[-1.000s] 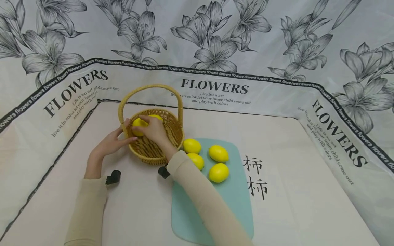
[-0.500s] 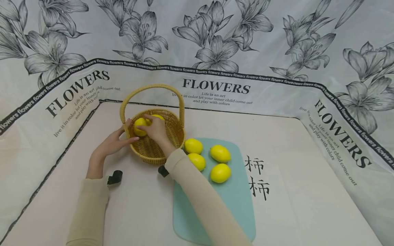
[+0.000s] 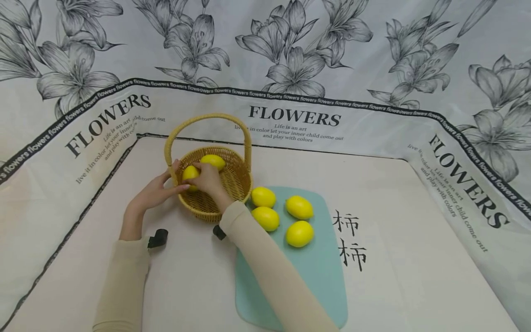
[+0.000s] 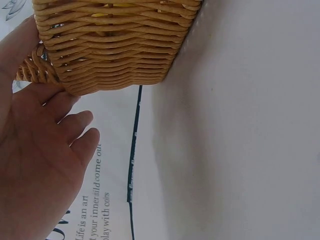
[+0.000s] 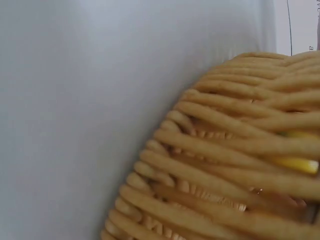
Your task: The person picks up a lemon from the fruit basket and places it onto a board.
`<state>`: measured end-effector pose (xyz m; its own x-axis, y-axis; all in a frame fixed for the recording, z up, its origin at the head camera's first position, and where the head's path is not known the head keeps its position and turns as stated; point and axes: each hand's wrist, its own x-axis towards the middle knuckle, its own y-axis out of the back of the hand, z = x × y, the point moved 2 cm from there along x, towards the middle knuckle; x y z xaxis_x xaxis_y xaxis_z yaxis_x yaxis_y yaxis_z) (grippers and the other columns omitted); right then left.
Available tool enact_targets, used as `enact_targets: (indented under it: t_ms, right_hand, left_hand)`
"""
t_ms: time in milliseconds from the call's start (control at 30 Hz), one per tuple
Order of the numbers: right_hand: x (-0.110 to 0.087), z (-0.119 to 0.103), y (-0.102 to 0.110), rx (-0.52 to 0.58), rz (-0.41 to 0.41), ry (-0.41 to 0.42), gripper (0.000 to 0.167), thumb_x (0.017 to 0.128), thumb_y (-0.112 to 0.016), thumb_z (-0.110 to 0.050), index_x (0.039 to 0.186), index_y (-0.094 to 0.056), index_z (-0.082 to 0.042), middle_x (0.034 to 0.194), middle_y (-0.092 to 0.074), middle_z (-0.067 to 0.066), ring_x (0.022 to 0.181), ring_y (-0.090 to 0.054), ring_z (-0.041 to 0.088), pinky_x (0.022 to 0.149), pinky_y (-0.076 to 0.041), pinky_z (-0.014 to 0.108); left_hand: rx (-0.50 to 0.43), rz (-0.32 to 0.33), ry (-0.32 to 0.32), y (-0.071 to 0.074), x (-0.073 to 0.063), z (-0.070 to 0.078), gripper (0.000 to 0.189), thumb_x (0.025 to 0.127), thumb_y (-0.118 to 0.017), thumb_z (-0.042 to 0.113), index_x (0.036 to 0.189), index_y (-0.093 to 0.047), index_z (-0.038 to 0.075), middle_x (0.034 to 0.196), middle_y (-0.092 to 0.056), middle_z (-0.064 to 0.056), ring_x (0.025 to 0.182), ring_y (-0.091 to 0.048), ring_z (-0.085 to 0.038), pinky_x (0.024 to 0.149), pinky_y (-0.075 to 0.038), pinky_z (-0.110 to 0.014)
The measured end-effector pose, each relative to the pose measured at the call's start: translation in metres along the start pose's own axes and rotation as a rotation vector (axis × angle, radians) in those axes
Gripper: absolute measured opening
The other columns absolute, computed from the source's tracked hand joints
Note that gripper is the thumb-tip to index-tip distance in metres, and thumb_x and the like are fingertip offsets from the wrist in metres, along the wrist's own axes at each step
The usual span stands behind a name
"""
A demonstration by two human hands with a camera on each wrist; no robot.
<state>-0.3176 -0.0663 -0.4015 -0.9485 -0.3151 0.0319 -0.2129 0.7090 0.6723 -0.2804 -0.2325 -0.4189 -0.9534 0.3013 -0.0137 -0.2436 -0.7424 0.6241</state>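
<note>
A wicker basket [image 3: 207,213] with a tall arched handle stands on the table at the left. My left hand [image 3: 154,192] grips its left rim by the foot of the handle; in the left wrist view, the thumb and fingers of that left hand [image 4: 47,135] lie on either side of the rim. Inside the basket, my right hand [image 3: 210,180] holds a lemon [image 3: 190,174] near the left wall, its fingertips partly hidden. A second lemon [image 3: 213,161] lies behind it. In the right wrist view, the basket's woven side [image 5: 235,150] hides the right hand.
Right of the basket lies a pale blue board [image 3: 298,286] bearing several lemons [image 3: 299,234], with my right forearm crossing above it. Black characters [image 3: 351,242] are printed on the tablecloth. A flower-printed curtain [image 3: 290,55] rises behind the table.
My right hand has shifted slightly towards me with the lemon, and the lemon behind it shows more fully. The left hand keeps its grip on the rim. The head view has shifted slightly.
</note>
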Motion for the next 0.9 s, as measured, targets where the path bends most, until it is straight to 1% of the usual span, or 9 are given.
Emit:
enact_targets:
  t_ms: [100, 300, 467, 700, 900]
  right_hand:
    - [-0.0007, 0.0012, -0.0001, 0.0, 0.001, 0.008, 0.059, 0.086, -0.075, -0.023, 0.138, -0.053, -0.004, 0.134, -0.057, 0.008, 0.114, -0.056, 0.016, 0.092, -0.048, 0.023]
    - [-0.0026, 0.0012, 0.0015, -0.011, 0.008, 0.022, 0.059, 0.087, -0.074, -0.024, 0.138, -0.052, -0.003, 0.134, -0.057, 0.009, 0.113, -0.056, 0.016, 0.091, -0.048, 0.023]
    - [-0.004, 0.0024, 0.0016, -0.006, 0.022, 0.034, 0.06, 0.087, -0.074, -0.023, 0.138, -0.052, -0.002, 0.135, -0.057, 0.009, 0.112, -0.057, 0.015, 0.089, -0.048, 0.022]
    - [-0.0063, 0.0033, 0.0045, 0.016, 0.042, 0.045, 0.061, 0.086, -0.075, -0.024, 0.139, -0.052, -0.004, 0.135, -0.057, 0.009, 0.11, -0.057, 0.014, 0.088, -0.048, 0.021]
    - [-0.0083, 0.0029, 0.0085, -0.005, 0.042, 0.036, 0.064, 0.085, -0.076, -0.029, 0.14, -0.051, -0.008, 0.138, -0.055, 0.005, 0.116, -0.056, 0.015, 0.092, -0.048, 0.024]
  left_hand:
    - [-0.004, 0.001, -0.003, -0.0009, 0.0015, 0.0017, 0.086, 0.094, -0.061, 0.043, 0.156, -0.007, 0.02, 0.161, -0.007, -0.01, 0.143, -0.008, -0.043, 0.11, -0.014, -0.066]
    - [-0.002, -0.009, 0.021, -0.0018, 0.0031, 0.002, 0.087, 0.093, -0.061, 0.044, 0.156, -0.007, 0.019, 0.16, -0.007, -0.014, 0.143, -0.007, -0.046, 0.109, -0.014, -0.068]
    - [0.002, -0.002, 0.014, -0.0016, 0.0026, 0.0016, 0.086, 0.093, -0.06, 0.046, 0.156, -0.007, 0.019, 0.16, -0.008, -0.014, 0.143, -0.009, -0.045, 0.109, -0.014, -0.067]
    - [-0.003, -0.012, 0.021, -0.0001, -0.0003, 0.0019, 0.087, 0.094, -0.06, 0.045, 0.155, -0.001, 0.027, 0.16, -0.005, -0.012, 0.142, -0.01, -0.047, 0.11, -0.014, -0.066]
    - [0.002, -0.015, 0.035, 0.0003, -0.0014, 0.0035, 0.088, 0.093, -0.06, 0.047, 0.155, 0.0, 0.026, 0.16, -0.006, -0.014, 0.141, -0.01, -0.048, 0.109, -0.014, -0.067]
